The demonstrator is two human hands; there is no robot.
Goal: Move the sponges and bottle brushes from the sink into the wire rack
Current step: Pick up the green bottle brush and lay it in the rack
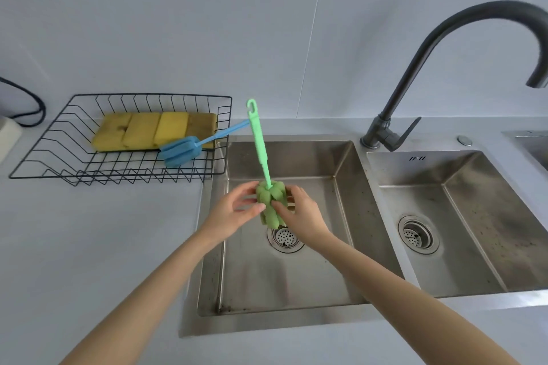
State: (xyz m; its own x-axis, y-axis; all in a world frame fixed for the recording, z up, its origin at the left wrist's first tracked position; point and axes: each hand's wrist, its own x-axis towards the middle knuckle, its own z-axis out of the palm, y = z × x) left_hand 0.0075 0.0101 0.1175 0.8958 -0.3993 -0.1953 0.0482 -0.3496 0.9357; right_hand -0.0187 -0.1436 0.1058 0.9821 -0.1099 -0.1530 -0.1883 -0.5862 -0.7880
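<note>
A green bottle brush (260, 145) stands nearly upright over the left sink basin (296, 270), handle up, sponge head down. My right hand (301, 213) grips the green sponge head from the right. My left hand (234, 209) touches the same head from the left, fingertips on the foam. The black wire rack (74, 169) sits on the counter to the left of the sink. Several yellow sponges (154, 132) lie side by side in it. A blue bottle brush (189, 148) rests in the rack, its handle sticking out over the right rim.
A dark curved faucet (415, 68) rises behind the divider between the two basins. The right basin (474, 234) has a drain strainer. A black cable (26, 104) and a pale box sit at the far left of the grey counter (89, 246).
</note>
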